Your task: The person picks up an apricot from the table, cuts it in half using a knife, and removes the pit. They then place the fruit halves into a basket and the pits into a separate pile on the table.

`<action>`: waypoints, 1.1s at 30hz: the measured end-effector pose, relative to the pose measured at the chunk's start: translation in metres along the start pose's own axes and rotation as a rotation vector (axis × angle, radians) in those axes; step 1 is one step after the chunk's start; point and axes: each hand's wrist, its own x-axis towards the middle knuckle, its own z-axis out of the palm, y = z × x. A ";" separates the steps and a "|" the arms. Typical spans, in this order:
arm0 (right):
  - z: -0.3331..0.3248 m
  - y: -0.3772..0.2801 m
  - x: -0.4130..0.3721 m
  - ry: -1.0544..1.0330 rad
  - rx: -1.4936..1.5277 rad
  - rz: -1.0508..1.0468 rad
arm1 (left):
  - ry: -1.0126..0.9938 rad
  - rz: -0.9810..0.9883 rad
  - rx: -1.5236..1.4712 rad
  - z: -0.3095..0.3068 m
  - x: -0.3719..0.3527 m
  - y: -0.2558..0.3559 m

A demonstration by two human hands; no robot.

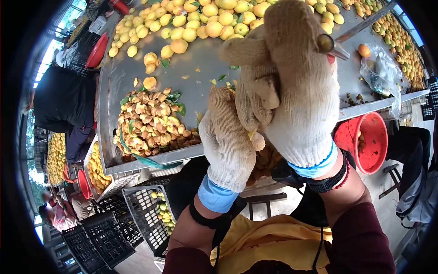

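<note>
Both hands wear soiled knit gloves over blue cuffs and meet above the table's front edge. My right hand [292, 86] is closed around a metal tool [336, 50]; a rounded metal end and a bit of red show beside the fingers, and the rest is hidden. Against it, lower and to the left, my left hand [228, 137] has its fingers curled in. A small yellowish bit shows by its thumb, but what it holds is hidden. Left of the hands lies a heap of split apricot pieces [150, 123]. Whole yellow apricots [214, 20] spread beyond.
The metal table [191, 68] spans the front. A red bucket [365, 141] and a plastic bag [381, 71] are at right, near a seated person's legs. Black crates [98, 239] and a crate with green-yellow fruit [146, 214] stand lower left. A person in dark clothes [64, 100] bends at left.
</note>
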 end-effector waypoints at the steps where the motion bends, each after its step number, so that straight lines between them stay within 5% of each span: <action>1: -0.001 0.000 0.001 -0.040 -0.108 -0.036 | -0.006 -0.021 -0.039 0.001 0.001 0.000; 7: -0.006 0.001 0.015 -0.291 -0.773 -0.245 | -0.033 -0.119 -0.243 0.005 0.008 0.000; 10: -0.004 0.002 0.022 -0.378 -0.994 -0.309 | -0.085 0.308 0.654 -0.003 0.009 -0.006; 14: -0.010 0.000 0.028 -0.348 -0.883 -0.201 | -0.175 0.414 0.970 -0.015 0.006 0.001; 16: -0.012 0.000 0.031 -0.339 -0.826 -0.150 | -0.247 0.451 0.817 -0.009 0.018 -0.002; 19: -0.013 0.022 0.024 -0.257 -0.829 -0.281 | -0.278 0.168 0.584 -0.007 0.025 -0.016; 20: -0.012 0.026 0.021 -0.214 -0.826 -0.398 | -0.184 -0.036 0.115 0.003 0.023 -0.006; 22: -0.015 0.014 0.024 -0.146 -0.621 -0.210 | 0.028 -0.436 -0.818 0.017 0.015 0.010; 24: -0.020 0.012 0.031 -0.276 -0.560 -0.280 | -0.123 -0.388 -0.683 0.011 0.007 -0.004; 27: -0.014 0.016 0.028 -0.190 -0.662 -0.230 | 0.060 -0.087 -0.392 0.015 0.001 -0.026; 33: -0.020 0.023 0.031 -0.177 -0.555 -0.133 | 0.115 -0.073 -0.128 0.016 0.015 -0.029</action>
